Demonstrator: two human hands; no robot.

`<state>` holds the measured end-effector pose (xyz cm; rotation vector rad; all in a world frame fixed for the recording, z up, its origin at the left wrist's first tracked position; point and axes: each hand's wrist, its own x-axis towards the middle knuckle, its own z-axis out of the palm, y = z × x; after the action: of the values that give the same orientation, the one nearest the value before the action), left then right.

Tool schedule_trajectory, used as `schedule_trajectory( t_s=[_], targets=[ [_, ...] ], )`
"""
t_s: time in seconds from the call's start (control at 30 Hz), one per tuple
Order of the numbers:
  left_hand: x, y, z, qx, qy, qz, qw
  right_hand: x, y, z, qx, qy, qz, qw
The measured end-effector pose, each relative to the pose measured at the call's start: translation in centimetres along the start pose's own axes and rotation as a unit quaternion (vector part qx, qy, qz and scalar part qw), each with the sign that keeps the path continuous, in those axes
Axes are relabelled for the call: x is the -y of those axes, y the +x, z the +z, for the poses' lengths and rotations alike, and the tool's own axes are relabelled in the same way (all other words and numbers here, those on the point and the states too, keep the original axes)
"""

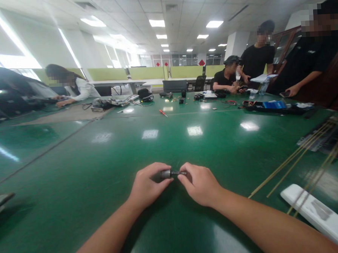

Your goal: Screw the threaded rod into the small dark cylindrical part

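Near the middle of the head view, both hands hold one small dark metal piece, a grey cylinder (166,174) with a thin stepped shaft (175,173) like that of a drill bit. My left hand (149,182) is closed around the cylinder, thumb below and fingers above. The thin shaft's end lies between the thumb and fingers of my right hand (199,181). The piece lies about level, just over the green table (116,152). Its left end is partly hidden by my left hand, and the shaft's tip by my right fingers.
A red screwdriver (163,113) lies farther off. To the right are thin yellowish rods (287,162) and a long white case (317,211). A black tray (258,108) holds blue items at the far right. Several people sit or stand around the table's far sides.
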<state>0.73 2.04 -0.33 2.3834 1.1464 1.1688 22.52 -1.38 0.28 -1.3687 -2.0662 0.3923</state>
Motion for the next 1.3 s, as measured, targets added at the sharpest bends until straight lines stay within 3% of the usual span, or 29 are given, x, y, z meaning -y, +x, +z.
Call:
schedule_trajectory(
  t_s=[1.3],
  targets=[
    [0.20,-0.01,-0.38,-0.016,0.008,0.002,1.000,-0.03,0.00,0.12,-0.011,-0.002,0.001,1.000]
  ],
)
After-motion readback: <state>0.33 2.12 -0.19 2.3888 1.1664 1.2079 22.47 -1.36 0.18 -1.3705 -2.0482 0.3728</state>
